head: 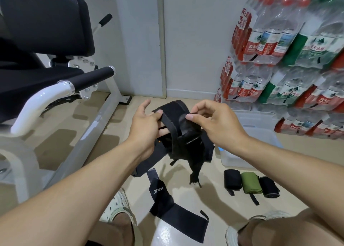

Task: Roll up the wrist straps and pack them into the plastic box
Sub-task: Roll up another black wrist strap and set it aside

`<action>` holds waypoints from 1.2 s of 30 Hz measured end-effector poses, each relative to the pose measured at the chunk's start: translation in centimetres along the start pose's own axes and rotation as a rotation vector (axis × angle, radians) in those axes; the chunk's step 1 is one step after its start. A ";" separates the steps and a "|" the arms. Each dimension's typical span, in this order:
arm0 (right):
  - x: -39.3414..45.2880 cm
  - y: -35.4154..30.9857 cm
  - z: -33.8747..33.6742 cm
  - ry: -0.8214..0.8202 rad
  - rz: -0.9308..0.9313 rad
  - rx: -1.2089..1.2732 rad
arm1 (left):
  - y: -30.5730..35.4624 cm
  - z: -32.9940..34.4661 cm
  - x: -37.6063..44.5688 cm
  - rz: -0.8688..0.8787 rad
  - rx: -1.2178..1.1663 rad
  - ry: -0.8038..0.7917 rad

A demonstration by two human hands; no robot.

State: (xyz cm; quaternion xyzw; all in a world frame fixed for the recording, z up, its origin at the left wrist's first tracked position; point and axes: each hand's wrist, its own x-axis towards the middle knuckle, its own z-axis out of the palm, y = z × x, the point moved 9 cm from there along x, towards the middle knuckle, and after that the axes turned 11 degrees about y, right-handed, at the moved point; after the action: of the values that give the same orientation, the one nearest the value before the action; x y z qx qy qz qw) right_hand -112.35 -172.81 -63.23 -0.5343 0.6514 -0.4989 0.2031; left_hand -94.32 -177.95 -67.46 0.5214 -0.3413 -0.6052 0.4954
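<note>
While the left hand (147,122) grips the black wrist strap (175,115), the right hand (214,122) pinches its rolled end above the floor (186,199); clear plastic box (260,134) nearby.

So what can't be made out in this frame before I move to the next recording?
Head view only:
- Plastic box: the right hand and forearm cover its near corner; whether anything lies inside cannot be told.
- Black strap held by both hands: the left hand hides part of it; how far it is rolled is unclear.
- Three rolled straps: closures too small to read.
- Weight bench: cut off by the left edge.
</note>
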 end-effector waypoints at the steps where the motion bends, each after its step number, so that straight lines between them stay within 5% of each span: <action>1: 0.1 0.1 0.0 0.003 0.002 0.026 | 0.1 -0.4 0.3 -0.005 -0.010 0.026; 11: -0.7 1.9 2.0 -0.226 0.138 0.168 | 1.3 -0.9 0.7 0.069 0.008 0.042; 18: -1.9 5.3 3.6 -0.343 0.576 0.315 | 1.6 -1.0 0.6 0.075 0.018 0.042; 27: -1.4 6.0 3.5 -0.292 0.632 0.410 | -0.6 1.1 -1.0 -0.025 0.156 -0.181; 36: -1.8 3.4 3.1 -0.315 0.521 0.431 | 0.2 -0.3 0.4 0.050 0.099 -0.004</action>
State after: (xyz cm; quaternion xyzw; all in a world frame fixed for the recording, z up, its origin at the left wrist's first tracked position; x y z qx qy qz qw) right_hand -110.92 -172.80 -67.97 -0.3658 0.6062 -0.4679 0.5290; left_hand -94.02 -178.35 -67.48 0.5352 -0.3847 -0.5761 0.4834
